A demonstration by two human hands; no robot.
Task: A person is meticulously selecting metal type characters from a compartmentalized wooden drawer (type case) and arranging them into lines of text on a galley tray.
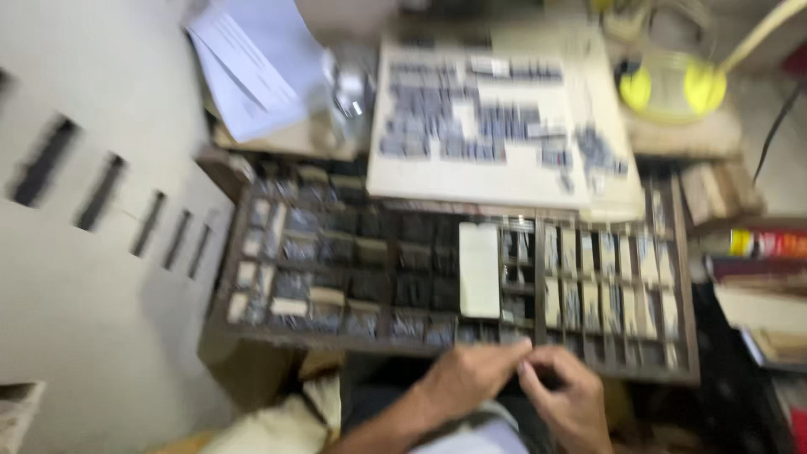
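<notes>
Hands together at bottom centre, just below front edge of type case [252, 332]. Left hand [471, 378] and right hand [567, 399] meeting fingertip to fingertip, pinched on something too small and blurred to make out. Wooden case divided into many small compartments, most holding dark metal sorts; pale card [479, 269] lying across middle. Beyond case, cream board [471, 181] carrying rows of set metal type. Loose papers [248, 63] upper left. Yellow container [672, 84] upper right.
</notes>
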